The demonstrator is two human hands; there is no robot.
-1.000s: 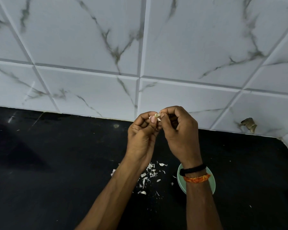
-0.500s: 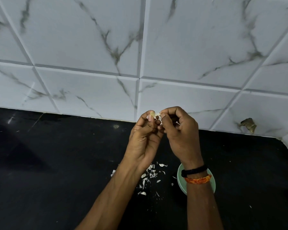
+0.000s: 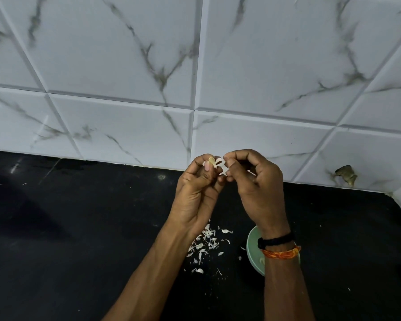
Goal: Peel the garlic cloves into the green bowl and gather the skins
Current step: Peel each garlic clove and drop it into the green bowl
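Looking down through the head camera, I see both hands raised above a black worktop (image 3: pixel 83 228), in front of a wall of white marbled tiles (image 3: pixel 125 66). The left hand (image 3: pixel 198 193) has its fingers (image 3: pixel 206 166) curled and pinches a garlic clove (image 3: pixel 211 161) between thumb and fingertips. The right hand (image 3: pixel 259 188) has its fingers curled too, and they pinch a strip of white skin (image 3: pixel 222 167) that reaches across to the clove. The two hands sit just beside each other, fingertips nearly touching.

Below the hands, a scatter of peeled skins (image 3: pixel 205 244) lies loose on the worktop, spread out and not heaped. Just to the right of that scatter stands the green bowl (image 3: pixel 252 246); the right forearm crosses over it and hides most of it. I see a pale piece inside near the rim, but cannot tell what it is.

The right wrist wears a black band (image 3: pixel 276 239) and an orange thread (image 3: pixel 280 253), one next to the other. A small brownish fitting (image 3: pixel 346 173) sits on the wall low at the right, close above the worktop's back edge.
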